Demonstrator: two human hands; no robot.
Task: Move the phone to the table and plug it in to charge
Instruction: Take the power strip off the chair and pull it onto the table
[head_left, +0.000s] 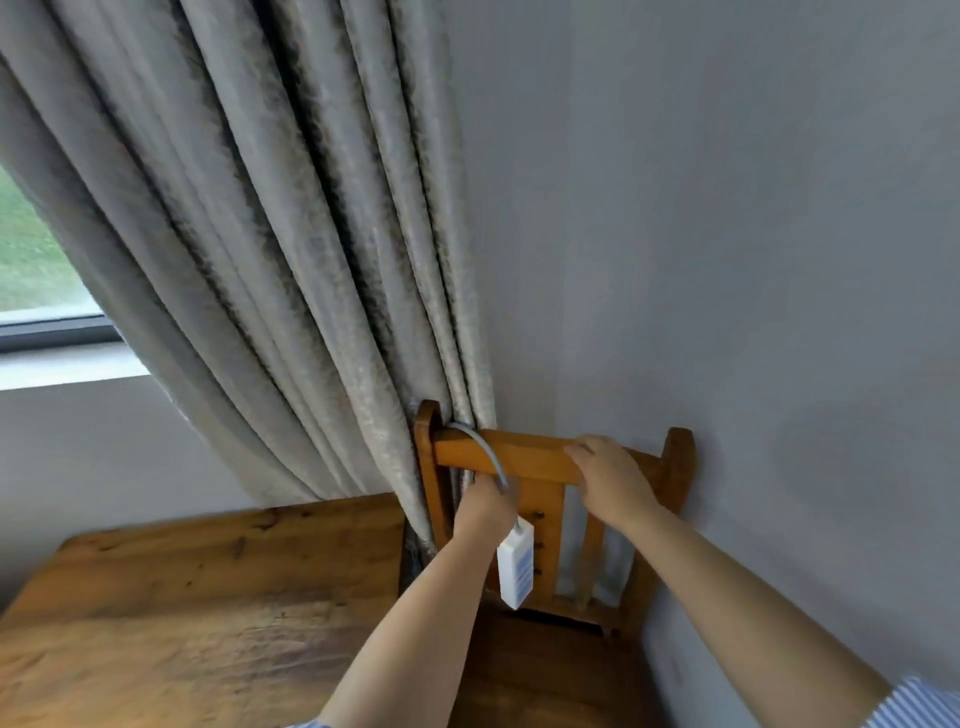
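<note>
The person leans toward the far right corner of the room, where a wooden chair (550, 462) stands with its back against the grey wall (727, 260) and the gathered curtain (291, 270). The right hand (610, 480) lies over the top rail of the chair back, fingers curled down over its far edge; to my eye it is there to brace the chair, or the person, while the other hand works. The left hand (485, 506) is just below that rail and to the left, closed around a grey cable (488, 454) that arches over the rail from behind the curtain. From this hand hangs a white block (516, 569) with faint blue markings on its side; it looks like a power strip or charger brick on the end of that cable, though I cannot tell which. It dangles in front of the chair's slats, above the seat, touching nothing that I can see but the hand. Draping the cable over the rail seems to be how it was kept off the floor, and the grip looks meant to lift it free. The wooden table (182, 597) lies near and to the left, its top bare in the part that shows. The phone itself is nowhere in view, so it is not yet on the table, and I judge the charging lead is being fetched first.
</note>
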